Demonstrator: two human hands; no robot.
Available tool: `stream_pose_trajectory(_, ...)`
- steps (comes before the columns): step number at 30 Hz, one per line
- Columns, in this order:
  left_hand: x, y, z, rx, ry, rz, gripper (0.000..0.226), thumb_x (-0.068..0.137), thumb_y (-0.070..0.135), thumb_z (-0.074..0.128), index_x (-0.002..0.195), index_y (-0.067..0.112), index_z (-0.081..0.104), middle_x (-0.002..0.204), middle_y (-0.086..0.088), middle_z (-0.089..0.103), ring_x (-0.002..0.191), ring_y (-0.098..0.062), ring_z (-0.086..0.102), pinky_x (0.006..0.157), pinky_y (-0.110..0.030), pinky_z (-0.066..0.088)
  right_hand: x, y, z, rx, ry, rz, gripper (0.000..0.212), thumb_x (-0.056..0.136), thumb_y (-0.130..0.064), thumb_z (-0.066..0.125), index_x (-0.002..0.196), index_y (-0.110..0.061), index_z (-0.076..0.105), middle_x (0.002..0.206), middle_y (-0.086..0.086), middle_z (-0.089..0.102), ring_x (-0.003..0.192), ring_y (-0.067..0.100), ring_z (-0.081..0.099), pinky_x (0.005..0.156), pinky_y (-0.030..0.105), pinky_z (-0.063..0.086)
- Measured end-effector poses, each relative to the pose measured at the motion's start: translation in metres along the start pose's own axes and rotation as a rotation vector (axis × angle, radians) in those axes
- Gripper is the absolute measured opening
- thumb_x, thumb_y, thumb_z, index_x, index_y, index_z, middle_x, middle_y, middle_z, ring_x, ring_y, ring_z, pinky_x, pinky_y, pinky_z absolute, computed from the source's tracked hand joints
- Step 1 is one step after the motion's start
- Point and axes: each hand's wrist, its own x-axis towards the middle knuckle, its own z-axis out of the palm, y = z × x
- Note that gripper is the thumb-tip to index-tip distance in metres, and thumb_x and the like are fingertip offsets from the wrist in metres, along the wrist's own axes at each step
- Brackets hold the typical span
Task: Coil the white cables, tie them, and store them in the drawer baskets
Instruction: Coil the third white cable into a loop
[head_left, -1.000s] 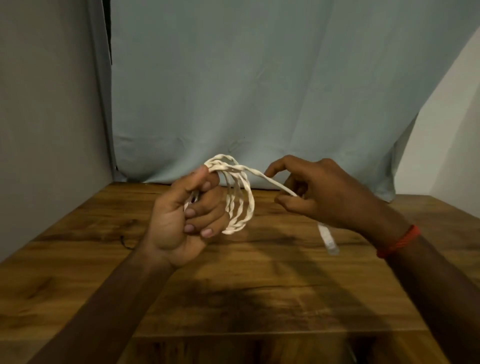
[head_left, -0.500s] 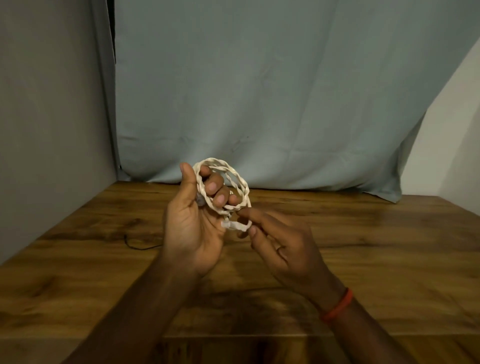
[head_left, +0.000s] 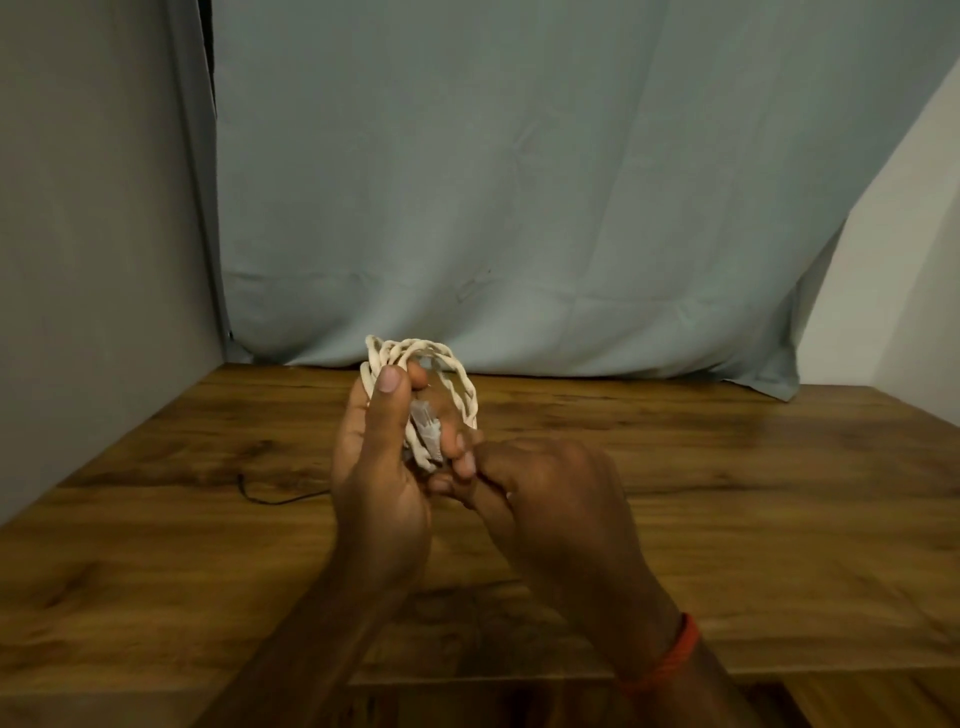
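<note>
A coiled white braided cable (head_left: 457, 387) is held upright above the wooden table (head_left: 727, 493). My left hand (head_left: 382, 483) grips the coil, thumb pressed on its top loops and fingers curled through it. A pale plug end (head_left: 427, 431) of the cable lies inside the coil against my left fingers. My right hand (head_left: 550, 499) is right beside it, its fingertips meeting the coil's lower part; they are mostly hidden behind the left fingers. An orange band sits on my right wrist. No drawer or basket is in view.
A thin black wire (head_left: 275, 499) lies on the table left of my hands. A pale blue cloth (head_left: 519, 208) hangs behind the table, with a grey wall (head_left: 93, 260) on the left. The table's front edge (head_left: 493, 680) runs below my forearms.
The loose cable end that my right hand pulled out to the right has been brought into the coil. My right hand moved in close under the left, and the coil now stands more upright.
</note>
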Motion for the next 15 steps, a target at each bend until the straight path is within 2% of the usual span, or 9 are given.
stream_pose_trajectory(2,-0.002,0.003,0.001,0.026,-0.005,0.018,0.028,0.094,0.039,0.045,0.091,0.014,0.056,0.050,-0.002,0.046,0.038,-0.014,0.042,0.051,-0.031,0.035,-0.005,-0.004,0.003,0.272,0.033,0.138,0.022,0.090,-0.042,0.066,0.083,-0.026,0.079,0.074,-0.011,0.074,0.063,0.006,0.067,0.055,0.034,0.053)
stream_pose_trajectory(4,-0.004,0.006,0.002,-0.061,-0.037,-0.019,0.029,0.097,0.039,0.047,0.089,0.012,0.055,0.048,0.000,0.042,0.037,-0.013,0.037,0.053,-0.031,0.039,-0.012,-0.008,0.007,0.555,0.186,0.288,0.005,0.079,-0.026,0.082,0.081,-0.022,0.081,0.074,-0.013,0.075,0.066,0.006,0.071,0.060,0.032,0.056)
stream_pose_trajectory(6,-0.007,0.009,0.006,-0.190,-0.058,-0.093,0.031,0.099,0.040,0.046,0.088,0.011,0.054,0.046,0.002,0.037,0.036,-0.012,0.034,0.051,-0.028,0.045,-0.018,-0.015,0.008,0.615,0.354,0.303,0.014,0.068,-0.022,0.090,0.078,-0.018,0.080,0.070,-0.012,0.073,0.063,0.008,0.069,0.058,0.024,0.053)
stream_pose_trajectory(8,-0.007,0.010,0.009,-0.313,-0.040,-0.171,0.034,0.099,0.042,0.042,0.086,0.014,0.055,0.045,0.004,0.034,0.036,-0.010,0.035,0.051,-0.026,0.045,-0.026,-0.023,0.010,0.613,0.454,0.255,0.027,0.065,-0.032,0.091,0.086,-0.024,0.077,0.073,-0.008,0.072,0.061,0.010,0.068,0.057,0.025,0.053)
stream_pose_trajectory(11,-0.004,0.014,0.000,-0.476,-0.038,-0.179,0.034,0.103,0.041,0.037,0.084,0.018,0.053,0.044,0.008,0.034,0.034,-0.005,0.031,0.052,-0.021,0.043,-0.027,-0.028,0.012,1.121,0.666,0.595,0.069,0.054,-0.044,0.093,0.116,-0.035,0.064,0.080,0.008,0.071,0.062,0.018,0.068,0.053,0.032,0.057)
stream_pose_trajectory(12,-0.004,0.015,-0.003,-0.522,-0.048,-0.181,0.035,0.104,0.040,0.035,0.084,0.018,0.053,0.044,0.008,0.036,0.034,-0.005,0.032,0.051,-0.020,0.043,-0.026,-0.027,0.011,1.180,0.661,0.690,0.074,0.058,-0.050,0.089,0.124,-0.036,0.057,0.086,0.008,0.071,0.067,0.022,0.070,0.053,0.034,0.058)
stream_pose_trajectory(13,-0.003,0.014,-0.007,-0.556,-0.068,-0.188,0.035,0.104,0.040,0.034,0.084,0.018,0.053,0.044,0.008,0.037,0.034,-0.006,0.033,0.052,-0.019,0.043,-0.024,-0.024,0.012,1.157,0.543,0.740,0.075,0.064,-0.056,0.081,0.130,-0.036,0.052,0.093,0.004,0.073,0.077,0.023,0.073,0.057,0.038,0.061)
stream_pose_trajectory(15,-0.006,0.008,-0.009,-0.625,-0.107,-0.242,0.037,0.104,0.043,0.036,0.085,0.018,0.055,0.043,0.007,0.040,0.034,-0.007,0.037,0.053,-0.018,0.045,-0.015,-0.027,0.011,1.130,0.191,0.748,0.071,0.070,-0.061,0.067,0.134,-0.033,0.052,0.103,-0.005,0.075,0.094,0.016,0.073,0.077,0.044,0.062)
